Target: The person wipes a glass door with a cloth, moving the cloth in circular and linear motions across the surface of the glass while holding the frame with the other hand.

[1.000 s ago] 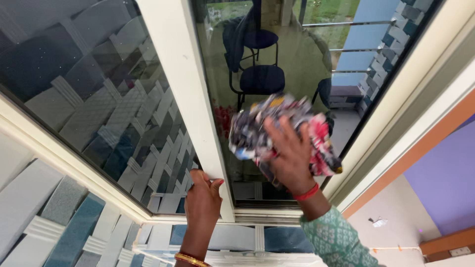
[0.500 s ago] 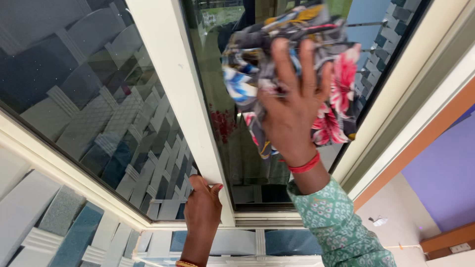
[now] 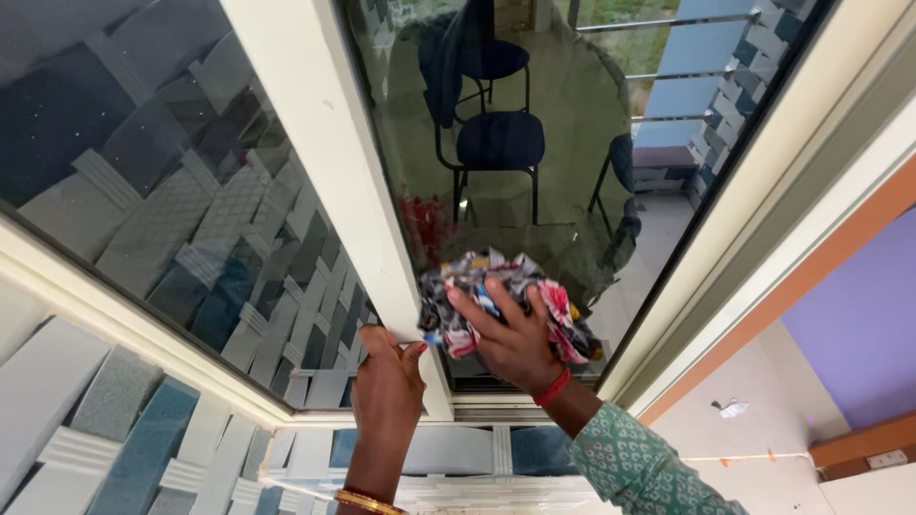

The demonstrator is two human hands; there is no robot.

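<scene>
1. Head view: a bunched floral cloth [image 3: 506,310] is pressed flat against the lower part of the glass pane [image 3: 534,172] by the right hand [image 3: 515,334]; fingers are spread over the cloth, so the grip is a loose palm-and-finger hold on the cloth, not a tight clench.
2. Head view: the white window frame [image 3: 334,172] is gripped near its bottom by the left hand [image 3: 389,381], with fingers curled around its edge; that grip is closed on the frame.
3. Risk, judged: the cloth is held mostly by pressure against the glass, so it could be dropped if pressure is eased, and part of it hangs loose at the right.
4. Risk, judged: the left fingers are wrapped around the frame edge just beside the cloth; if the sash is slid, they could be pinched.
5. Risk, judged: the pane is being pushed on with an arm raised overhead; too much force could rattle the glass or upset balance.
6. Risk, judged: streaks could be left, since only a small wad touches the glass.
7. Seen through the glass: dark chairs [image 3: 496,143] and a railing [image 3: 658,67] outside.
</scene>
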